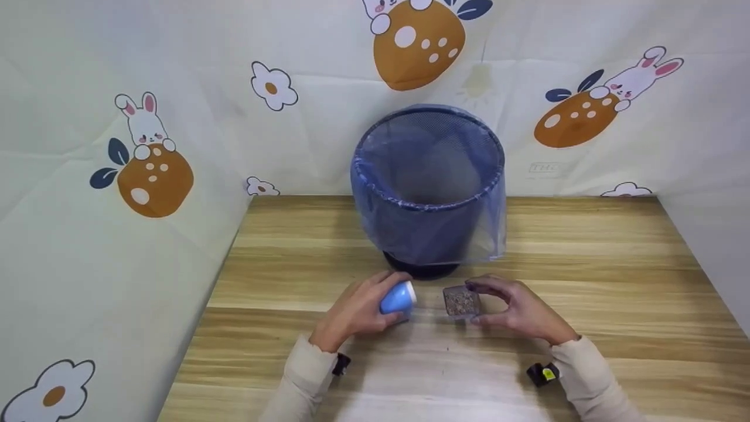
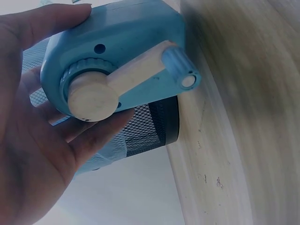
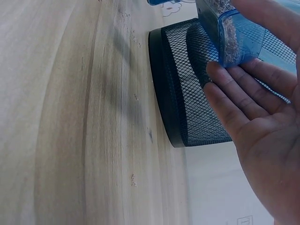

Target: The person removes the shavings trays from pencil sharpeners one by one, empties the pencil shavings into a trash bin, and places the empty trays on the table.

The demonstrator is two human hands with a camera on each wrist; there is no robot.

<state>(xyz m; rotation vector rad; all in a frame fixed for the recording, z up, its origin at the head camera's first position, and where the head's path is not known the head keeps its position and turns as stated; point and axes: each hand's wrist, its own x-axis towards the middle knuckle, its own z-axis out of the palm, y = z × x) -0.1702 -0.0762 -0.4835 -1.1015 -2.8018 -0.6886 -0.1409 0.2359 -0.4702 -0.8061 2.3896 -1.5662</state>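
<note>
My left hand (image 1: 363, 306) holds a blue crank pencil sharpener (image 1: 396, 298) just in front of the bin. In the left wrist view, the thumb lies along one side of the sharpener (image 2: 136, 28) and the fingers along the other; its white crank (image 2: 136, 71) with a blue knob faces the camera. Across a small gap, my right hand (image 1: 521, 309) grips a clear shavings drawer (image 1: 460, 302) between thumb and fingers. Brown pencil shavings (image 3: 229, 37) fill much of that drawer, as the right wrist view shows. Drawer and sharpener are apart.
A dark mesh waste bin (image 1: 425, 234), lined with a translucent blue bag (image 1: 498, 234), stands behind both hands near the back wall. Small crumbs (image 3: 133, 180) are scattered on the wooden tabletop (image 1: 281, 258). A rabbit-patterned cloth (image 1: 316, 140) hangs around the table.
</note>
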